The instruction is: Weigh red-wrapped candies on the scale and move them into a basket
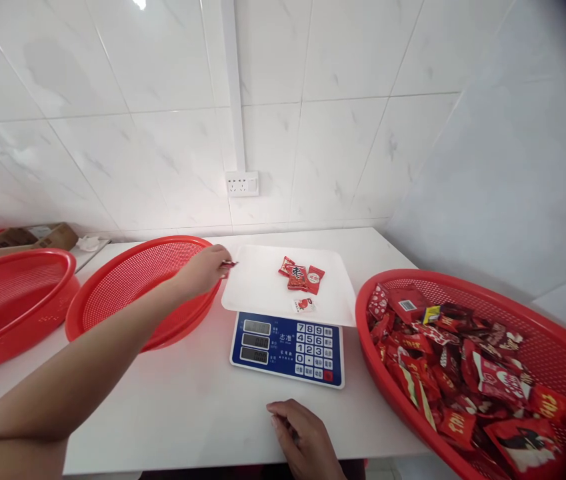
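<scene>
My left hand (206, 269) reaches out over the rim of an empty red mesh basket (133, 287), its fingers pinched on a small red candy packet (229, 265) at the left edge of the white scale tray (263, 287). Several red candy packets (301, 275) lie on that tray, above the blue scale panel (287, 348). My right hand (305, 437) rests on the white table near its front edge, fingers curled loosely, nothing visible in it. A red basket full of candy packets (547, 347) stands at the right.
A second empty red basket (10, 300) sits at the far left, with a cardboard box (17, 238) behind it. A wall socket (242, 183) is on the tiled wall behind the scale. The white table (187, 400) ends just below my right hand.
</scene>
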The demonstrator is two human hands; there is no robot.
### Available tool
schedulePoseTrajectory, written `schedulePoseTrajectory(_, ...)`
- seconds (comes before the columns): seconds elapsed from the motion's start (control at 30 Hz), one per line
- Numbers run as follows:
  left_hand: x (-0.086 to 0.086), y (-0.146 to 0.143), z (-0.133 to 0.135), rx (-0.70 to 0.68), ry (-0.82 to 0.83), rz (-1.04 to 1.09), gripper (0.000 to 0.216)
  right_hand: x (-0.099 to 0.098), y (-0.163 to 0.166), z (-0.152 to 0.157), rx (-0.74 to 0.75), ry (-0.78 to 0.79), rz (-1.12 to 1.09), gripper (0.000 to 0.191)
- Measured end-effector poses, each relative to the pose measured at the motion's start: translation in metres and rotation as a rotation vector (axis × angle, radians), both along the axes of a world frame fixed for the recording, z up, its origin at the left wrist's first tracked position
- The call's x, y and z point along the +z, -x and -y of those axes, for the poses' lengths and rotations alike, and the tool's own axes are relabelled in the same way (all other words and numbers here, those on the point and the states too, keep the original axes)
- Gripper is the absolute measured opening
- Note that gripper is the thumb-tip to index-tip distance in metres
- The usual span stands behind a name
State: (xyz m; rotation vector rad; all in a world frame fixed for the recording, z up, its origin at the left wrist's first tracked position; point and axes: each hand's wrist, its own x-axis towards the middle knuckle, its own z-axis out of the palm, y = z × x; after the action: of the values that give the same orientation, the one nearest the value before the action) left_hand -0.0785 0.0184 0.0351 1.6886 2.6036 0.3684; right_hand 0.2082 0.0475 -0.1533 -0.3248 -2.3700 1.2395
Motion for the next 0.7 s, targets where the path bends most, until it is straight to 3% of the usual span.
schedulePoseTrajectory(0.17,0.012,0.037,0.048,0.203,0.023,-0.032,0.019,-0.005,0.0,0.0,0.036,-0.009,-0.004,0.022)
schedulePoseTrajectory(0.3,0.009,0.033,0.048,0.195,0.047,-0.024,0.044,-0.009,0.003,0.0,0.008,-0.004,-0.025,0.022)
schedulePoseTrajectory(0.4,-0.002,0.009,0.018,0.069,0.058,0.024,0.056,-0.01,0.004,0.001,-0.007,-0.012,-0.041,0.022)
schedulePoseTrajectory(0.57,-0.029,-0.044,-0.059,-0.188,0.115,0.131,0.063,-0.013,0.006,0.001,-0.035,-0.061,-0.032,0.021)
schedulePoseTrajectory(0.7,-0.045,-0.066,-0.105,-0.178,0.096,0.156,0.064,-0.024,0.007,0.001,-0.08,-0.113,-0.055,0.019)
